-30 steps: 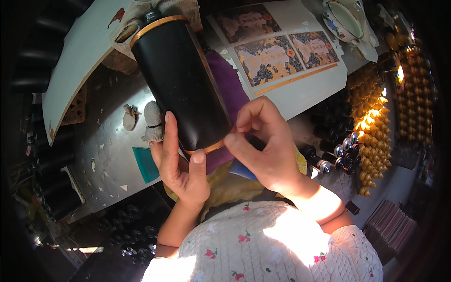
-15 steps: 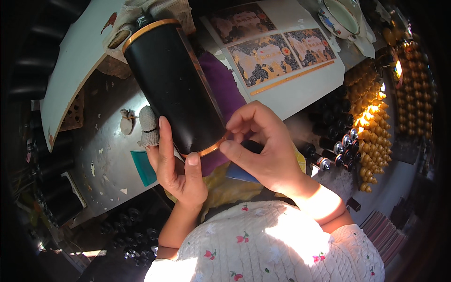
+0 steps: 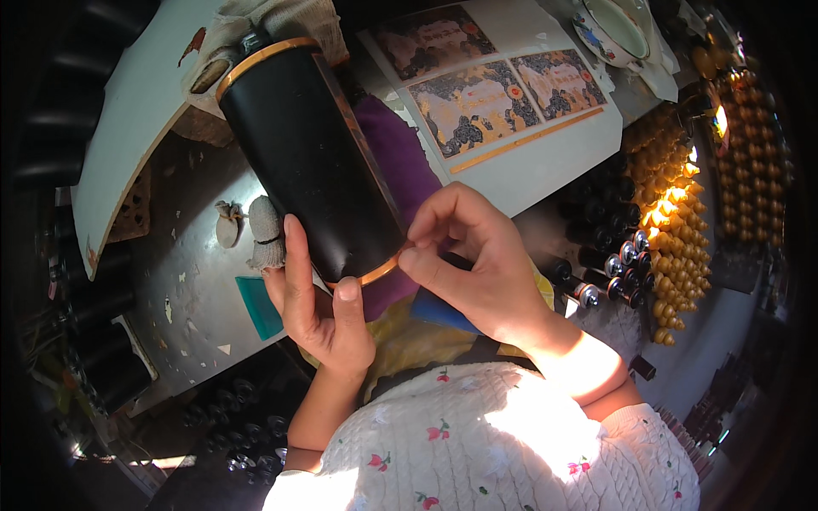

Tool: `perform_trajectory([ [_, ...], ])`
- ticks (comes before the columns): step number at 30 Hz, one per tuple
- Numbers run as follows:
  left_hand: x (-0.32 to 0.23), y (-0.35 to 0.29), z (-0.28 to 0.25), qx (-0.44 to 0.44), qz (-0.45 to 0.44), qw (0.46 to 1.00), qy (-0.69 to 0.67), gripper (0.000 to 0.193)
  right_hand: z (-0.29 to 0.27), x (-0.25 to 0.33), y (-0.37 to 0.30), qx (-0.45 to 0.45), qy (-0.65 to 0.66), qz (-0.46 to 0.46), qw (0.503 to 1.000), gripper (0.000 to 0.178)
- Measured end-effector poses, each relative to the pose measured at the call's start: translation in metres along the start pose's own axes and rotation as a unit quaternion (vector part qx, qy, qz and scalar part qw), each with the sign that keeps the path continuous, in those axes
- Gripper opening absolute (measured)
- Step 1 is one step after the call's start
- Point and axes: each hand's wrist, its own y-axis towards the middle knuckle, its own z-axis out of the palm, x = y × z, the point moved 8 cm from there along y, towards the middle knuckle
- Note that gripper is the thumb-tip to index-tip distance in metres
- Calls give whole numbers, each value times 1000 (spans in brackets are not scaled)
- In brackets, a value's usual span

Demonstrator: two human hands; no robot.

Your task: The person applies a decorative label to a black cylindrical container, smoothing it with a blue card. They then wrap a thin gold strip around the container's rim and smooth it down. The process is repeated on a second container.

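Grey workbench (image 3: 192, 302), worn; printed sheet (image 3: 545, 170) laid toward one o'clock. One black cylinder (image 3: 311, 162), copper-banded, tilted, toward eleven o'clock; its lower end is held between thumb and fingers of the left hand (image 3: 319, 319). Right hand (image 3: 486, 272): thumb and index fingertip held close at that end; whether anything is pinched cannot be told.

Scuffed metal worktable (image 3: 196, 319), grey floor (image 3: 711, 332) at right — patches of strong sunlight (image 3: 175, 462), deep shadow around

Cylinder (image 3: 311, 162) left of the prints (image 3: 473, 106), bowl (image 3: 592, 37) behind, farther right.
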Motion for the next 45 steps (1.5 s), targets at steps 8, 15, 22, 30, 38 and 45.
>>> perform_trajectory([
  [8, -2, -1, 1, 25, -17, 999, 37, 64, 0, -3, 2, -20, 55, 12, 998, 12],
  [15, 1, -2, 1, 9, -9, 1000, 12, 67, -26, -10, 5, -94, 207, 48, 973, 12],
  [22, -1, -2, 2, 18, -15, 999, 41, 67, 5, 39, -17, -95, -161, -274, 943, 30],
  [30, -6, 0, 4, 6, 7, 998, 57, 64, -12, 38, -16, -169, -162, -222, 947, 25],
  [38, 3, -7, 0, 22, -15, 999, 19, 67, -18, 27, -11, -136, -173, -163, 962, 19],
  [45, 27, -75, -1, 121, -23, 987, 107, 96, -20, 11, -3, -57, -137, -119, 982, 30],
])
